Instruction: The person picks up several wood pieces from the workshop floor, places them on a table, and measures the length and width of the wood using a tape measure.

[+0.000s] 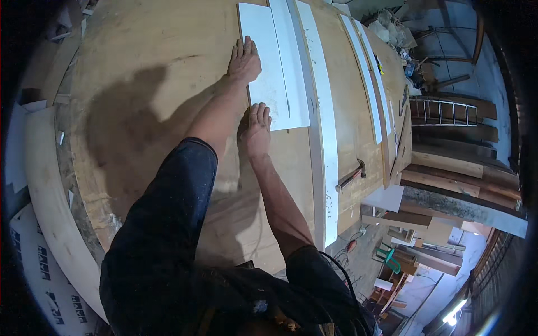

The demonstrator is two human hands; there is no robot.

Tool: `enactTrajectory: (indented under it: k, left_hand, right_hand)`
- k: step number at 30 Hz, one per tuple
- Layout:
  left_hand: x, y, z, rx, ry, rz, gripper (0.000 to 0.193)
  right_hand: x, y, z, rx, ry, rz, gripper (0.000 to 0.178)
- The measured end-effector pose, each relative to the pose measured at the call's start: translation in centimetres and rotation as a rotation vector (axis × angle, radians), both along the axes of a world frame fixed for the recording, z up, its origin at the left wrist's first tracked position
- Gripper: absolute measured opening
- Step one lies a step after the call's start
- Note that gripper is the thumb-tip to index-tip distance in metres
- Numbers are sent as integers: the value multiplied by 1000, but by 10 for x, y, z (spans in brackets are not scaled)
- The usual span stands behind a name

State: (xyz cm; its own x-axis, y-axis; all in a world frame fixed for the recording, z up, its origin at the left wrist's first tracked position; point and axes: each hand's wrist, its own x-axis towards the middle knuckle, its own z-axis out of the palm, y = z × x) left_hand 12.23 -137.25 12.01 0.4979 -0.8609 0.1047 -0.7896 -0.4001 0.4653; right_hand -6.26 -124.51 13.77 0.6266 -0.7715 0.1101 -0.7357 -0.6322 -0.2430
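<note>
My left hand [245, 61] lies on the left edge of a white board [272, 84], fingers stretched flat over its surface. Nearer to me, my right hand [258, 130] touches the same board at its near left corner, its fingers on top and the wrist over the wooden worktable [140, 50]. Neither hand is wrapped round anything. A second white panel [297, 101] lies against the board's right side, with a thin dark seam between them. Along that panel's right side runs a long white strip [325, 129] with small marks on its face.
A hammer [351, 176] lies right of the strip. Further right are narrow white strips [367, 84]. Beyond the table are stacked planks [448, 162], a metal ladder [445, 112], a green chair [388, 257] and cables on the floor. A pale curved panel [50, 185] borders the left.
</note>
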Motion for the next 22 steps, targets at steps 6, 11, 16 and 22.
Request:
enactTrajectory:
  k: [6, 11, 16, 22]
  left_hand:
    - [19, -12, -10, -39, -25, 33, 59]
    - [23, -22, -11, -18, -43, 22, 58]
    - [33, -29, -12, -2, -50, 20, 58]
    - [53, -35, -7, 29, -25, 6, 59]
  right_hand:
    - [16, -9, -3, -28, -24, 28, 64]
    - [22, -16, -2, -14, -8, 13, 64]
    - [32, -25, 0, 4, 9, 16, 57]
    - [55, -36, 12, 153, 66, -30, 66]
